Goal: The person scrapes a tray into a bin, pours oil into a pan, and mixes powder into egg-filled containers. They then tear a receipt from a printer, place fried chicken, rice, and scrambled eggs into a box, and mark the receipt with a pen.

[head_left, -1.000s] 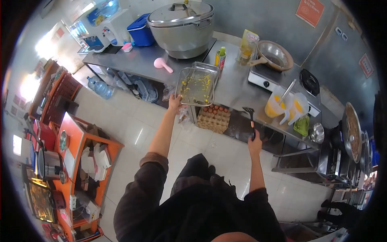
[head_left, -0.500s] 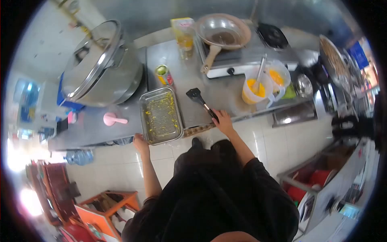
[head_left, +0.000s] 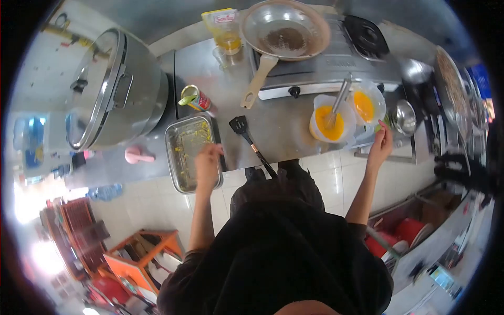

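Note:
My left hand hovers over the right side of a metal tray with yellow scraps in it, fingers loosely bent and nothing visible in them. On the right, my right hand is raised beside two translucent plastic jugs with yellow liquid, fingers apart and slightly curled. A whisk stands in the left jug; the other jug sits close behind it. Between my hands lies a black slotted spatula, its handle reaching past the counter's front edge.
A frying pan rests on a gas stove. Behind the tray stands an opened can. A large lidded pot and a pink scoop are at left. A metal bowl is right of the jugs.
My right hand has let go of the spatula and moved right to the jugs. My left hand has left the tray's front corner and risen over the tray.

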`<state>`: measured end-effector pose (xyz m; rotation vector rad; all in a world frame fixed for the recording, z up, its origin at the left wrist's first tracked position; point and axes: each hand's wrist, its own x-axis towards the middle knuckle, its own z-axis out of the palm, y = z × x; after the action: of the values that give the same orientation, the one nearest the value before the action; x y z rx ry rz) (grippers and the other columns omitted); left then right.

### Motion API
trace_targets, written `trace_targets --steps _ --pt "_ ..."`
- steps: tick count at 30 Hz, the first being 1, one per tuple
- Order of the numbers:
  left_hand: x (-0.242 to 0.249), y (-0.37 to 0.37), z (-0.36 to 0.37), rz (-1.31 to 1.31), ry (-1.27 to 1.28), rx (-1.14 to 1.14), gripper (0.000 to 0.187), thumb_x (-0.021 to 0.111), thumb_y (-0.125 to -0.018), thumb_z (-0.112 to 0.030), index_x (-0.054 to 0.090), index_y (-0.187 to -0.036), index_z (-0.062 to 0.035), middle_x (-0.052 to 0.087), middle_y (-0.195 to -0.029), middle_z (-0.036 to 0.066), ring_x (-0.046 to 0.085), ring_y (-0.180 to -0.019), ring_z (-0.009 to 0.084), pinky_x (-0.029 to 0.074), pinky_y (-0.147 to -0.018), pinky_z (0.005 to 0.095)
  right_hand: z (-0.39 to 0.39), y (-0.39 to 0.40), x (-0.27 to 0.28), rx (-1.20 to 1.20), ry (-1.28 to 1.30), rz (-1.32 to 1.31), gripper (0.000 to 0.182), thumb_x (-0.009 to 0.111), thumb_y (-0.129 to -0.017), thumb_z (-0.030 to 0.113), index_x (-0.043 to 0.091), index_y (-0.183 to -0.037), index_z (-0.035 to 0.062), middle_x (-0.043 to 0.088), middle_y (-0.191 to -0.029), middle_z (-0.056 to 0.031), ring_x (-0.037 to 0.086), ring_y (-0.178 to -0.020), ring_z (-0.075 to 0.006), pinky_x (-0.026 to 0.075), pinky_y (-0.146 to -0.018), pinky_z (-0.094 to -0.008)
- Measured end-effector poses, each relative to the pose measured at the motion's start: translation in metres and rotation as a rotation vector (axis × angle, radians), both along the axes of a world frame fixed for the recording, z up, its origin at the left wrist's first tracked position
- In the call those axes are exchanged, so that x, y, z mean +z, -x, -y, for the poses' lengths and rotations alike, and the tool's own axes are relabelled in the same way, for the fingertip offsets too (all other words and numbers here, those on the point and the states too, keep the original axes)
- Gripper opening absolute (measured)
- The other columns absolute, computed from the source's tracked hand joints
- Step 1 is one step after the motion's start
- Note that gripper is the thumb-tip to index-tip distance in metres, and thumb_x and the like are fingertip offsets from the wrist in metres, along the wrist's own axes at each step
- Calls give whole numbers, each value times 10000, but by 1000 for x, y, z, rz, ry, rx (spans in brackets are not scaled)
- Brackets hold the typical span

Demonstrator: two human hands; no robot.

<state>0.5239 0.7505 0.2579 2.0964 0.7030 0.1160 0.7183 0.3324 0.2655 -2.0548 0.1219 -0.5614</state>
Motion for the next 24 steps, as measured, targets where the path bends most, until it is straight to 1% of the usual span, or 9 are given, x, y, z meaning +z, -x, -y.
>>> trace_targets --steps 2,4,7,10,14,16,18,22,24 --pt "-34 10 39 -127 302 -159 177 523 -935 -162 616 -914 -13 651 -840 108 623 -700 248 491 -659 335 4 -25 17 120 13 14 242 472 -950 150 647 -1088 56 572 -833 -24 489 -689 -92 403 -611 -239" --pt "-66 26 65 -470 546 -638 296 556 -926 -242 563 -1174 -82 599 -1104 158 602 -934 296 514 -752 384 3 -43 28 243 122 31 237 498 -929 98 644 -1114 71 562 -842 -16 490 -692 -84 395 -604 -220" --pt "-98 66 112 -677 615 -684 842 520 -837 -618 141 -1481 -229 28 -1516 165 101 -1394 381 372 -1037 448 24 -66 23 361 146 47 250 509 -948 126 627 -1156 54 508 -849 37 418 -697 -31 340 -606 -170" --pt "-76 73 119 -995 693 -363 881 482 -796 -701 226 -1466 -190 200 -1489 201 200 -1386 364 375 -1035 443 34 -82 18 431 168 40 255 504 -950 115 624 -1166 54 509 -847 42 409 -693 -24 319 -600 -164" --pt "-221 154 117 -961 -124 -333 501 615 -815 -494 639 -1039 -46 641 -1040 231 602 -998 398 499 -829 456 26 -94 30 487 120 8 259 492 -951 100 615 -1172 41 538 -893 34 427 -727 -25 337 -640 -161" --pt "-178 90 145 -492 160 308 416 628 -828 -425 629 -841 -9 657 -901 238 627 -841 416 499 -741 474 14 -86 42 546 92 4 250 493 -945 92 613 -1153 22 570 -937 18 454 -750 -40 365 -674 -180" --pt "-153 25 169 -356 137 468 472 605 -839 -460 605 -847 12 649 -820 247 631 -791 428 496 -710 479 -8 -60 47 748 -31 -98 239 495 -937 91 611 -1130 10 593 -962 -7 482 -770 -62 392 -700 -209" --pt "-140 -67 185 -397 -410 470 521 596 -839 -464 558 -892 52 630 -760 262 632 -800 421 507 -710 472 -72 3 41 1322 -81 -561 191 519 -937 150 679 -969 51 576 -658 -19 491 -565 -70 402 -527 -244" --pt "-164 -79 163 -401 -353 417 501 596 -841 -438 553 -900 58 631 -758 257 636 -791 415 512 -718 465 -100 13 2 1386 107 -638 218 523 -935 197 669 -952 36 606 -664 -90 563 -570 -169 435 -553 -302"
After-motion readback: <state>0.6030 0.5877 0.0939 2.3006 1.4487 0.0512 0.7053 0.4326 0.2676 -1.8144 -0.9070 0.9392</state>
